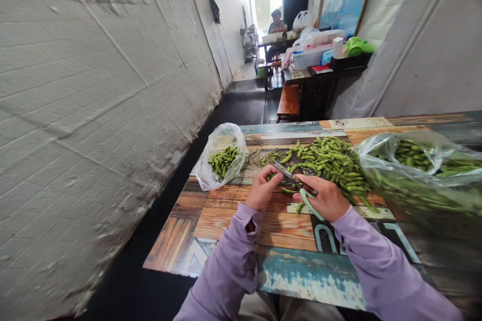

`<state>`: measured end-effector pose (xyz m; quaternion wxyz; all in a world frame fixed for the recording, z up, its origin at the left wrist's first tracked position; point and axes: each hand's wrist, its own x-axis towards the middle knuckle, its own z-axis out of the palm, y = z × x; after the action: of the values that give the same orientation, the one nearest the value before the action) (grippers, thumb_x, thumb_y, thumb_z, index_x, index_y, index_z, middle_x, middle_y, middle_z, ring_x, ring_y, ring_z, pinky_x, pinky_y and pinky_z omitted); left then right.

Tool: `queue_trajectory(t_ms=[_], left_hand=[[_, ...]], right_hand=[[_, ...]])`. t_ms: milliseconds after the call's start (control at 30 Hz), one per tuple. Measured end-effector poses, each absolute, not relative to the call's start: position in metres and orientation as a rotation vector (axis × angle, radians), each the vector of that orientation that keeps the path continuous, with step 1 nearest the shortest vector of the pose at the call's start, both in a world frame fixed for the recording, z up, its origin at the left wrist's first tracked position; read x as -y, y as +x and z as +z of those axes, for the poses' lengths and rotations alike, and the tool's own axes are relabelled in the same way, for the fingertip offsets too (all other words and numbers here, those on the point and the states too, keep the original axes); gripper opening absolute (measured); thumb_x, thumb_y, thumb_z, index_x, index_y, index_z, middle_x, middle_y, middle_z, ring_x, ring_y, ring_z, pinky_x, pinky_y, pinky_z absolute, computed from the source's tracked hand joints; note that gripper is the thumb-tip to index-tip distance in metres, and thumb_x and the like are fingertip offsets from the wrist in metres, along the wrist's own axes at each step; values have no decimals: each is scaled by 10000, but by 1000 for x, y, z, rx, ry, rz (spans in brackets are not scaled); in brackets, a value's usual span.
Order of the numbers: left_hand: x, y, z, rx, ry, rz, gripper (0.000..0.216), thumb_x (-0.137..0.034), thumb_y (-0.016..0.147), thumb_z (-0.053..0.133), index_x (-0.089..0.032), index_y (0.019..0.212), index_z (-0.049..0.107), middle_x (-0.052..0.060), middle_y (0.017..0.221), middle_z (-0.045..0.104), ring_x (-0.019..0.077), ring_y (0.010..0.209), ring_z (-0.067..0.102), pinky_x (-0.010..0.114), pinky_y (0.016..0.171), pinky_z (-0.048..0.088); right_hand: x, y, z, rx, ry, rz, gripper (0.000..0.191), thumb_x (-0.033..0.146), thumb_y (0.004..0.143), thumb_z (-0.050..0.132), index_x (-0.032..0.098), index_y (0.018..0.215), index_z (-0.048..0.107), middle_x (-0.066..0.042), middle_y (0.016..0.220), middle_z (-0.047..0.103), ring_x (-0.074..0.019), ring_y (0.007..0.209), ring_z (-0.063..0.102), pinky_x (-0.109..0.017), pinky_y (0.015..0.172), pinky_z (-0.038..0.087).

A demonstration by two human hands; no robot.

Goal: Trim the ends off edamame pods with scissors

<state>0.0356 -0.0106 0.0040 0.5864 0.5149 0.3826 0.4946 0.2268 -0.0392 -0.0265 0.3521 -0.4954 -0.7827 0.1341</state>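
My left hand [263, 189] pinches a green edamame pod [271, 176] over the patterned wooden table [286, 256]. My right hand [326, 196] grips scissors [297, 185] with pale green handles, whose blades reach toward the pod in my left hand. A loose heap of edamame pods [327, 160] lies just beyond both hands. Left of them sits a clear plastic bag of pods [224, 158]. On the right lies a large clear bag stuffed with pods [422, 175]. A few trimmed bits [267, 156] lie between the heap and the small bag.
A white brick wall [94, 110] runs along the left beside a dark floor aisle. Farther back stand a wooden bench [289, 102] and a table with tubs and bags [324, 55]. A person sits at a far table [276, 22] near the doorway.
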Motion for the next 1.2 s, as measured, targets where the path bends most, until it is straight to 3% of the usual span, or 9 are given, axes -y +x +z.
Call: queue_trajectory(t_ms=[67,167,300,500,767,867,1200], left_hand=[[10,36,3,-897,1229,1157,261,-345,668,739,-130,740,611,1,735,564,85,653,470,189,592,366],[10,37,3,-881,1073,1139,283,-338,655,747,-140,787,592,-18,704,549,50,554,437,164,492,320],[10,37,5,-768,795,1144,338,-321,636,754,-157,808,514,-35,658,545,37,452,434,150,392,264],[9,35,7,-699,668,1154,430,-255,594,786,-130,926,542,15,756,619,103,606,612,194,530,469],[7,36,1,-738,648,1222,364,-271,574,807,-146,774,529,-17,709,597,50,497,508,144,380,310],[8,37,2,-729,623,1236,361,-254,558,819,-147,762,540,-48,644,542,41,500,490,141,398,318],[9,38,3,-692,674,1249,354,-238,573,812,-141,770,534,-24,610,573,64,534,535,171,522,420]], right_hand=[[39,226,-26,1980,-1304,344,450,422,777,624,219,1178,604,-75,1046,689,-225,930,657,-330,831,529],[38,225,-25,1857,-1338,372,445,418,764,631,217,1162,622,-70,1108,682,-243,1022,638,-349,899,513],[37,225,-27,1734,-1379,496,462,427,742,646,230,1160,629,-53,1137,673,-243,996,655,-364,903,519],[37,227,-33,1694,-1398,639,525,452,743,645,213,1208,599,-53,1158,663,-242,1001,654,-359,893,527],[38,226,-32,1721,-1381,620,494,435,747,644,213,1187,611,-63,1158,662,-240,999,655,-383,921,510],[39,224,-31,1766,-1343,536,477,425,741,647,217,1169,622,-68,1147,667,-240,994,655,-382,912,515],[42,219,-24,1965,-1294,452,520,433,736,659,234,1208,569,-66,1048,650,-193,853,641,-316,758,549]])
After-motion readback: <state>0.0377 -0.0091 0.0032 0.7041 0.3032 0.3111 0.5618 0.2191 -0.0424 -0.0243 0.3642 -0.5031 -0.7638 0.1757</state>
